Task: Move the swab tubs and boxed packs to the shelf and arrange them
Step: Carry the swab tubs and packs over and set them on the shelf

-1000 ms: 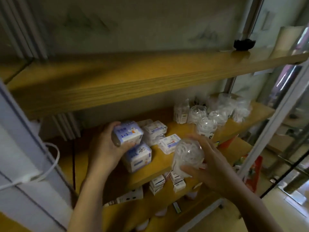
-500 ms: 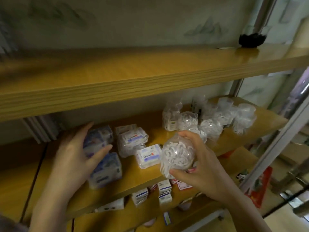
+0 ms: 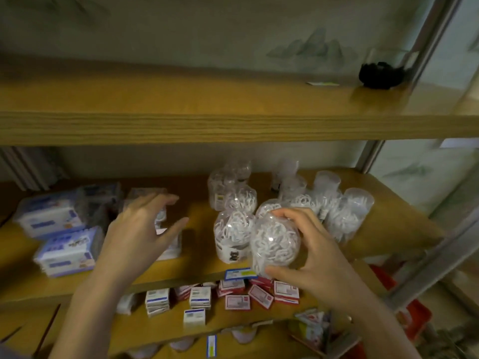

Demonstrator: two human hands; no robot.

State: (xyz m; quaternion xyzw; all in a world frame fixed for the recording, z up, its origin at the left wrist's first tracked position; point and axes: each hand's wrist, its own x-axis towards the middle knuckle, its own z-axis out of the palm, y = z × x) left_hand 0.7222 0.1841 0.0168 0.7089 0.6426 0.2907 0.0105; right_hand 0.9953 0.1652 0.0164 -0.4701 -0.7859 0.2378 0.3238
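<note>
now, in our right hand: our right hand (image 3: 318,255) has thumb and fingers curled round a clear swab tub (image 3: 274,239); we hold it tilted at the front edge of the middle shelf (image 3: 388,229), just beside another tub
held tub, contents: packed full of tangled white swabs, seen through a glossy plastic wall; the shape is rounded, almost domed, with a bright glint
our left hand: our left hand (image 3: 140,234) hovers with its fingers spread and straight, gripping nothing, over a white boxed pack (image 3: 169,246); we cannot tell whether it touches the pack
tubs on the shelf: a cluster of clear round tubs (image 3: 337,203) stands on the right half of the middle shelf, each filled with the same white swabs; the nearest tub (image 3: 233,234) bears a white label with dark print round its base; those at the back are blurred
packs at the left: two rectangular wrapped packs (image 3: 67,252) in white and blue-lilac lie at the left, one near the front edge, one behind it; further packs behind are blurred
shelf boards: yellow-brown wood grain, smooth; a blue and yellow tag (image 3: 239,273) sits on the front edge under the held tub
lower shelf: small white boxes with blue bands (image 3: 199,297) stand stacked at the left; red and white boxes (image 3: 259,296) lie at angles to their right
top shelf: the top shelf (image 3: 233,125) carries a black lumpy object (image 3: 378,75) beside a metal upright (image 3: 425,40)
</note>
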